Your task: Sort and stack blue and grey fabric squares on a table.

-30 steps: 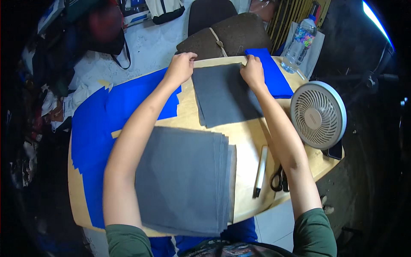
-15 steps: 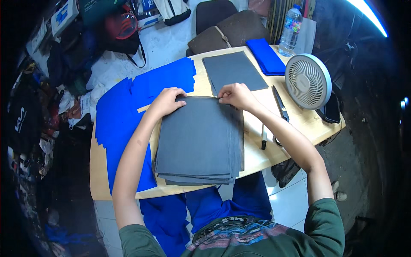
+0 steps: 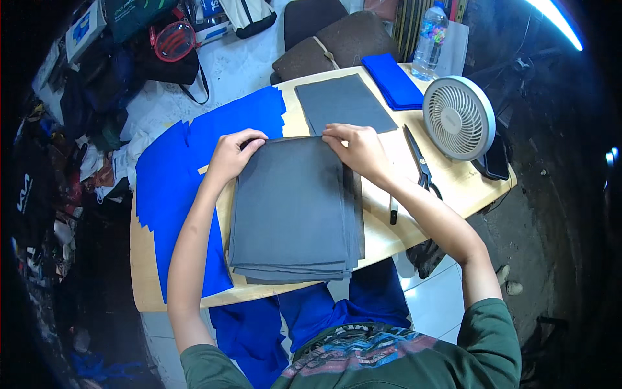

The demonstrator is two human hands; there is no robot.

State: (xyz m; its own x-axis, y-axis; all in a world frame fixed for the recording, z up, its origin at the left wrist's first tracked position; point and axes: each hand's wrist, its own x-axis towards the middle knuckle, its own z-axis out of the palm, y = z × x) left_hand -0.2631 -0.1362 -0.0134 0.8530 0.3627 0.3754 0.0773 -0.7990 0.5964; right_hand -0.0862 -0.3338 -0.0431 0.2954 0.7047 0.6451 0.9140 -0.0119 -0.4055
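two spots on grey cloth [image 3: 290, 207] are pinched, by left hand [image 3: 231, 154] and right hand [image 3: 361, 150]; scissors [image 3: 423, 170] lie right of the fingers.

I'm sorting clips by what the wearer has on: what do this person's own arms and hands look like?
The left hand and right hand are bare, with no gloves, watch or bracelet in sight. The arms are uncovered up to short, plain-looking dark green sleeves. The matching shirt has a multicoloured print.

White lettering [image 3: 24, 193] on dark cloth [image 3: 31, 223], multicoloured label [image 3: 433, 31] on a clear bottle [image 3: 424, 63], white letters on a blue package [image 3: 211, 8]
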